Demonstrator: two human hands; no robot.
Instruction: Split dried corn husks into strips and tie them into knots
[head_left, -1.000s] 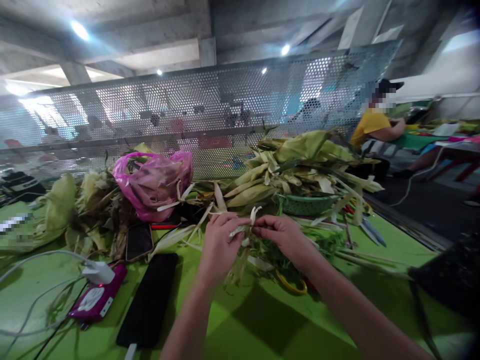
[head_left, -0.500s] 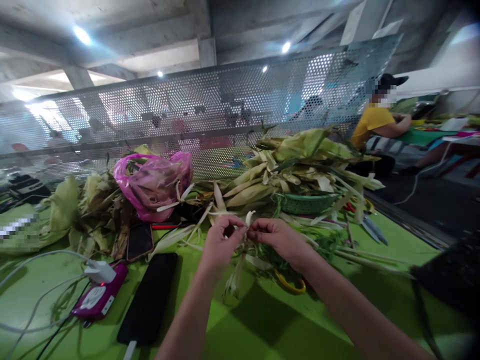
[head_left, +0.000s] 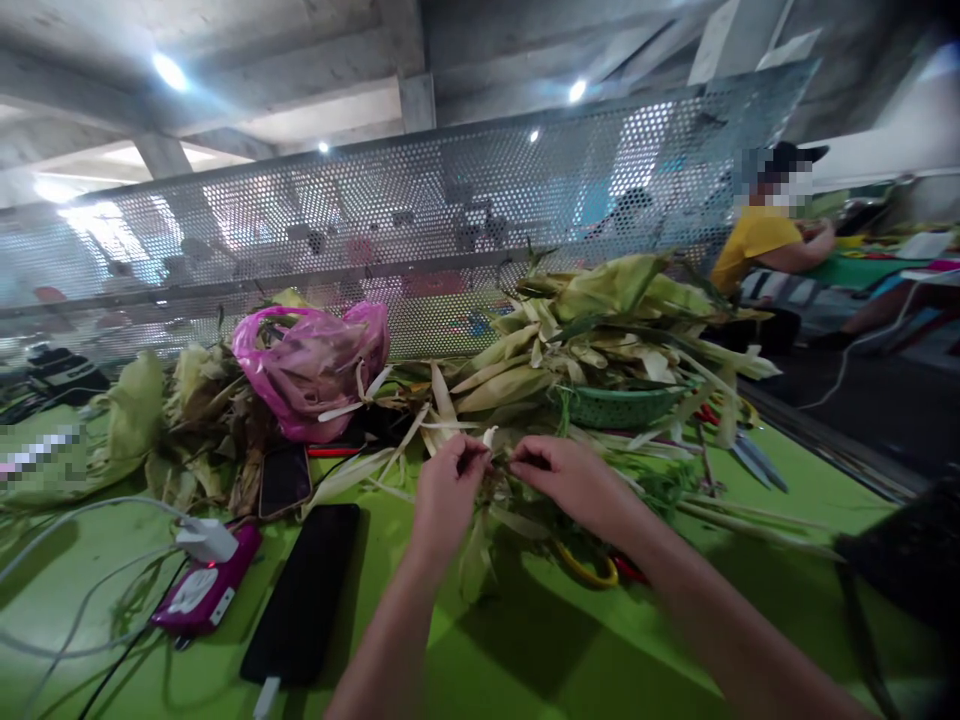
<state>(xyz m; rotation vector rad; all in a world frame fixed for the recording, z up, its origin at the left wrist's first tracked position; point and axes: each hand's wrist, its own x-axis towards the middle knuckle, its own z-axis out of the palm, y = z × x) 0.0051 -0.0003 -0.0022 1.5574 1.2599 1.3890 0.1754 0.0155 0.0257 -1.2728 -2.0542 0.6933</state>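
Left hand [head_left: 448,490] pinches a pale husk strip [head_left: 489,438] between thumb and fingers, the strip's tip poking up just above the grip. At 3 o'clock from it, just beside, the right hand [head_left: 574,487] has its thumb and fingertips drawn together; whether they grasp a strand I cannot tell. Loose husk strands [head_left: 476,555] hang at 6 o'clock beneath the hands, over the green surface [head_left: 637,675].

Taking the hands as the dial's centre, a heap of corn husks [head_left: 607,290] rises at 1 o'clock, partly over a green basket [head_left: 622,407] at 2. Green stringy fibres [head_left: 667,488] lie at 3, with grey blades [head_left: 752,462] farther out. A yellow loop [head_left: 592,580] rests near 5. Toward 8 lie a black phone [head_left: 304,590] and a purple power strip [head_left: 214,590]; a second phone [head_left: 285,482] sits at 9. At 10, a pink plastic bag [head_left: 311,370] leans among more husks. Well apart, at 2, sits a person in a yellow shirt [head_left: 757,240].
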